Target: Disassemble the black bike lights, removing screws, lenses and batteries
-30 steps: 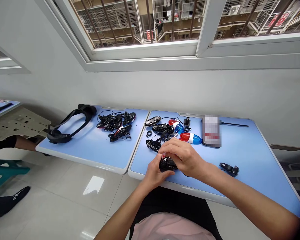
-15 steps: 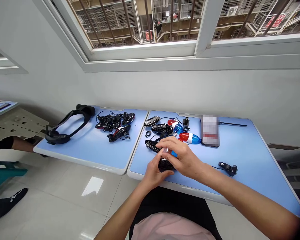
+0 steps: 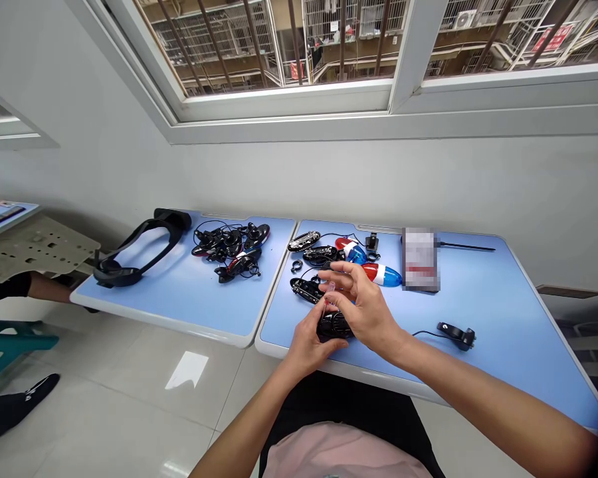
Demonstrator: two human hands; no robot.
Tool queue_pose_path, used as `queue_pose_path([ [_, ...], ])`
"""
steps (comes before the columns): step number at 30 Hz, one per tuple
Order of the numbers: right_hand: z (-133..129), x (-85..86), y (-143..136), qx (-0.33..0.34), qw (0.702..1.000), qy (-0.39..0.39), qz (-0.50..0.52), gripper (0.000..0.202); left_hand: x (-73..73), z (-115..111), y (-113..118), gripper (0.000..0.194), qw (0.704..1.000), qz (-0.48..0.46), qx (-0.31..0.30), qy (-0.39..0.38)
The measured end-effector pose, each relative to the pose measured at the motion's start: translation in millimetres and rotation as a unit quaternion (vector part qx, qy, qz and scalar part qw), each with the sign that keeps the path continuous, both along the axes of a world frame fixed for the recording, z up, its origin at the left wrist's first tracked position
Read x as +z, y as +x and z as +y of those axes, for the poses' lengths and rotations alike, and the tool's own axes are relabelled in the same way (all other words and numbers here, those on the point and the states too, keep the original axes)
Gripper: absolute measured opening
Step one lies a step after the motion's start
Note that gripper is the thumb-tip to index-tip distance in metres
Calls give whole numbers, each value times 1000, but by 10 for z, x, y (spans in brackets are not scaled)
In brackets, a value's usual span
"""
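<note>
My left hand (image 3: 309, 344) is closed around the left end of a glossy black oval housing (image 3: 335, 325) near the table's front edge. Above that housing, my right hand (image 3: 361, 305) pinches a small clear piece (image 3: 331, 288) with some red at its lower end. Behind my hands lie several black oval housings, among them one at the back (image 3: 303, 241) and one just left of my fingers (image 3: 305, 290). Two red, white and blue covers (image 3: 351, 251) (image 3: 385, 275) rest behind my right hand; my fingers partly hide the nearer one.
A cabled black clamp part (image 3: 456, 336) lies right of my hands. Farther back are a phone-like object (image 3: 420, 260) and a thin black rod (image 3: 466, 246). The left table holds tangled black units (image 3: 229, 242) and a black headset (image 3: 169, 229). A person's leg shows far left.
My right hand has tilted and shifted slightly, with its fingers raised, so more of the clear piece and the black housing shows. My left hand stays on the housing.
</note>
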State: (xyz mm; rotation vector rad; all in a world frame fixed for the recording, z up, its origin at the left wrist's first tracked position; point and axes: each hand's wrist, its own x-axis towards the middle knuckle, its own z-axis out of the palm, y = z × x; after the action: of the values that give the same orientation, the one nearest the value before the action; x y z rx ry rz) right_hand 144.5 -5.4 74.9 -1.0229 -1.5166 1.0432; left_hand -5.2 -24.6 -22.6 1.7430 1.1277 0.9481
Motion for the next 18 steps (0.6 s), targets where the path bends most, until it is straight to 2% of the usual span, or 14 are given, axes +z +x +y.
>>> queue_pose_path([
  [2,1,-5,2,-25,1000,-12,-7,16,-10,4,2,63,1000,2,2,2],
  [4,1,8,38,-13,999,12,-39,7,-33,6,0,67,1000,8,8,2],
  [8,-32,44,100,45,988,97,-110,18,-75,6,-4,72,1000,18,12,3],
  [12,-57,8,50,44,971,161,-172,15,-68,8,2,57,1000,18,7,17],
  [15,-25,-22,32,44,967,187,-169,12,-55,10,7,52,999,30,17,6],
  [18,13,16,84,67,970,172,-158,22,-56,11,2,64,999,27,18,4],
])
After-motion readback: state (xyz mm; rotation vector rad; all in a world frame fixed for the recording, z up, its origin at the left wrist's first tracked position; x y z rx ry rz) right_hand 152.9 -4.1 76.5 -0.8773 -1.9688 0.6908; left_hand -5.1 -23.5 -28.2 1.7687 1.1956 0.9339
